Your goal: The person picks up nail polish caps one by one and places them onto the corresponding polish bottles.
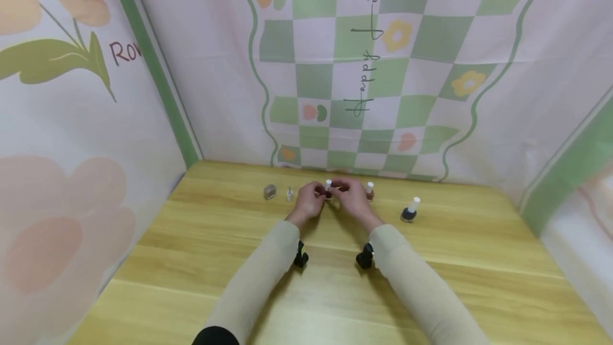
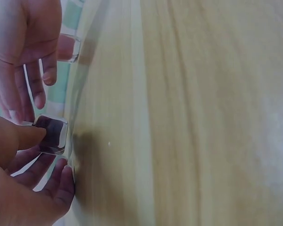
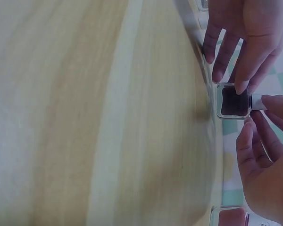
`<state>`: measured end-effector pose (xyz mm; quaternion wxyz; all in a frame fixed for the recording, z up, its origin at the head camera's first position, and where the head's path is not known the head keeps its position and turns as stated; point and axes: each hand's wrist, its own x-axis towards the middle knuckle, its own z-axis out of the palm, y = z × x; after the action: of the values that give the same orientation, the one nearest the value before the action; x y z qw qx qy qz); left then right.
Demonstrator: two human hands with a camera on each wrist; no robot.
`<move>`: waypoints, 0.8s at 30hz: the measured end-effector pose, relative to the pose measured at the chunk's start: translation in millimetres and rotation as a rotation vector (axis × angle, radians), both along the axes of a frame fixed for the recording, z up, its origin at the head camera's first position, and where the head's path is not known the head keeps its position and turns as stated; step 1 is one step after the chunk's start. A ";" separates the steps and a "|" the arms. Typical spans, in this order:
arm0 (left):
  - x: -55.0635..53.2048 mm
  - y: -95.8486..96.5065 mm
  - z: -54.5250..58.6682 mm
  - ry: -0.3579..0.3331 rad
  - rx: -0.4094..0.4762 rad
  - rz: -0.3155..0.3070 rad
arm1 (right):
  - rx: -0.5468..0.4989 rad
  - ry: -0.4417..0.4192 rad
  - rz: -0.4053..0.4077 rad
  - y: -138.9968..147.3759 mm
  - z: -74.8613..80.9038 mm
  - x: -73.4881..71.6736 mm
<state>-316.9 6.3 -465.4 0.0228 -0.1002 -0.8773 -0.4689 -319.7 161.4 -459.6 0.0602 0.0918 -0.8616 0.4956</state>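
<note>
Both hands meet at a nail polish bottle (image 3: 234,101) with dark polish near the table's far edge. My left hand (image 1: 308,201) pinches its glass body between thumb and fingers, seen closely in the left wrist view. My right hand (image 1: 353,196) pinches the white cap (image 3: 257,101) on its neck. Cap and bottle appear joined. Just right of the hands is a reddish nail polish bottle (image 1: 370,195) with a white cap, partly hidden by the right hand.
Left of the hands, a white cap (image 1: 289,194) stands with its brush up, beside an uncapped glass bottle (image 1: 270,192). A dark nail polish bottle (image 1: 409,213) with a white cap stands farther right. Printed fabric (image 1: 313,80) hangs behind the wooden table (image 1: 325,302).
</note>
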 end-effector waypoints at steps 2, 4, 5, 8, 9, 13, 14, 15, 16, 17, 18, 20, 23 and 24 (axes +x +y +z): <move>-0.8 -0.2 -0.2 -0.001 -0.007 0.008 | -0.002 0.005 0.003 -0.8 -0.2 -0.7; -1.5 -0.3 -0.5 -0.009 -0.018 0.013 | 0.005 0.019 0.007 -1.3 -1.0 -1.7; -1.7 -0.4 -0.6 -0.010 -0.025 0.015 | 0.005 0.024 0.011 -1.5 -1.6 -2.2; -1.5 -0.8 -0.4 -0.013 -0.044 0.016 | 0.010 0.043 0.024 -1.8 -3.1 -3.6; -1.5 -0.9 -0.2 -0.013 -0.048 0.013 | 0.013 0.049 0.027 -1.7 -3.6 -4.0; 1.6 -3.6 1.4 -0.007 -0.069 0.001 | 0.037 0.047 0.016 -2.5 -2.5 -0.9; 2.4 -4.4 1.8 -0.010 -0.073 -0.004 | 0.045 0.042 0.010 -2.4 -1.6 0.4; 3.2 -5.1 2.3 -0.015 -0.076 -0.008 | 0.051 0.037 0.006 -2.2 -0.5 1.9; 4.0 -5.8 2.7 -0.022 -0.079 -0.012 | 0.060 0.034 0.003 -1.7 0.6 3.4; 4.7 -6.7 2.9 -0.028 -0.086 -0.017 | 0.067 0.033 0.005 -1.0 1.8 4.9; 5.7 -7.6 3.5 -0.035 -0.092 -0.022 | 0.070 0.028 0.006 -0.4 3.1 6.5; 8.0 -9.7 5.3 -0.050 -0.102 -0.035 | 0.069 0.026 0.017 1.2 5.9 9.5; 13.2 -13.8 9.0 -0.075 -0.139 -0.063 | 0.088 0.030 0.034 4.3 9.9 14.4; 15.8 -15.4 10.7 -0.085 -0.152 -0.076 | 0.095 0.033 0.034 5.7 11.0 16.0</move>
<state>-301.1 -9.1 -454.7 -0.0402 -0.1148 -0.9061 -0.4051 -303.6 167.0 -448.6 0.0617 0.1172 -0.8813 0.4536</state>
